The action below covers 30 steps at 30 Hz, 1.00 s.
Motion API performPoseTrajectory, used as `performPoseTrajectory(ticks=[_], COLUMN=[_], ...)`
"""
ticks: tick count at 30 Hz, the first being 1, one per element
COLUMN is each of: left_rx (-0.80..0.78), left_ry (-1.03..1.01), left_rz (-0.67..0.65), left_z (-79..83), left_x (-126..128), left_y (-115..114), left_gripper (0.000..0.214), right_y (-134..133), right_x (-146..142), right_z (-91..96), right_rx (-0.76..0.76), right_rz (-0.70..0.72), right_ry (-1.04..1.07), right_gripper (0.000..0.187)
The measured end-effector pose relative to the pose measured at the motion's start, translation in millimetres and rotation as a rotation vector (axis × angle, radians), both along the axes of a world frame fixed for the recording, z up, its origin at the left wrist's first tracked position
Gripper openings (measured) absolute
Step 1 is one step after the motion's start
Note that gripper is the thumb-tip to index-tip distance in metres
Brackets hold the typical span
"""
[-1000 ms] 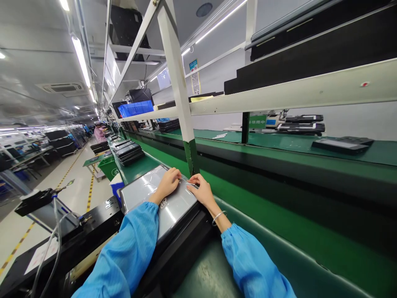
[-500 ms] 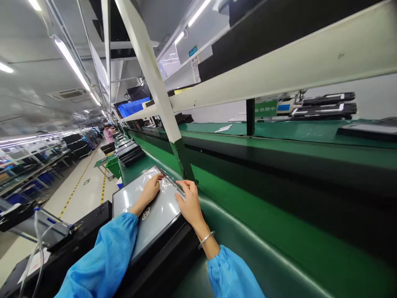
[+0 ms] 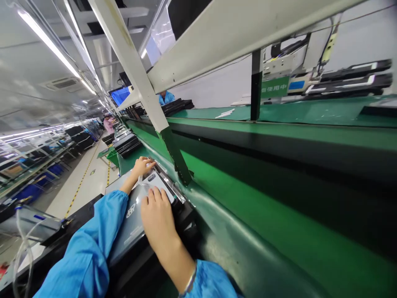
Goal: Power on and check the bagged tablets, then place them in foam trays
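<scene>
A grey tablet (image 3: 136, 223), its back face up with a camera block near the far right corner and a white logo, lies in a black tray on the green bench. My right hand (image 3: 157, 213) lies on it palm down, fingers stretched out. At the far edge my left hand (image 3: 143, 167) has its fingers curled on clear plastic film (image 3: 141, 181), which is crumpled and partly lifted off the tablet; the fingertips are partly hidden. More shiny film shows along the tray's right edge.
A white and green post (image 3: 167, 132) rises just beyond the tray. Farther along the bench stands a stack of black trays (image 3: 127, 145). A black box-like fixture with clear tubes (image 3: 23, 244) is at the left. Co-workers sit in the distance.
My right hand has moved left from the tray's edge onto the tablet. My left hand has shifted toward the far edge, and the film there has come up. The head view has turned somewhat.
</scene>
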<state>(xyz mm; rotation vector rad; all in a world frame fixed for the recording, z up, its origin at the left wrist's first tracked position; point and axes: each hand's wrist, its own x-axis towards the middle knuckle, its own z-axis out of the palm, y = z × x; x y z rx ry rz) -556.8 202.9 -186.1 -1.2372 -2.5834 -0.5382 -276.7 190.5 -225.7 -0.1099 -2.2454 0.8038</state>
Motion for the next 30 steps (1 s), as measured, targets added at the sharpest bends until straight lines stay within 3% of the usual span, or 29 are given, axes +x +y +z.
performPoseTrajectory(ticks=[5, 10, 17, 23, 30], left_rx=[-0.015, -0.047, -0.194, -0.396, -0.503], left_ry=[-0.003, 0.026, 0.226, 0.414, 0.353], left_rz=[0.098, 0.087, -0.087, -0.321, -0.49], left_z=[1.0, -0.4, -1.8, 8.1, 13.6], left_x=[-16, -23, -17, -25, -45], left_y=[-13, -18, -16, -29, -12], left_gripper=[0.028, 0.028, 0.047, 0.045, 0.047], right_y=[-1, 5, 8, 8, 10], right_x=[5, 22, 26, 25, 28], right_z=[10.5, 30.6, 35.9, 36.3, 42.2], right_rx=[0.044, 0.193, 0.218, 0.219, 0.231], right_rz=[-0.026, -0.105, -0.097, -0.085, -0.044], right_ry=[-0.093, -0.195, -0.241, -0.252, -0.313], right_gripper=[0.038, 0.035, 0.037, 0.039, 0.043])
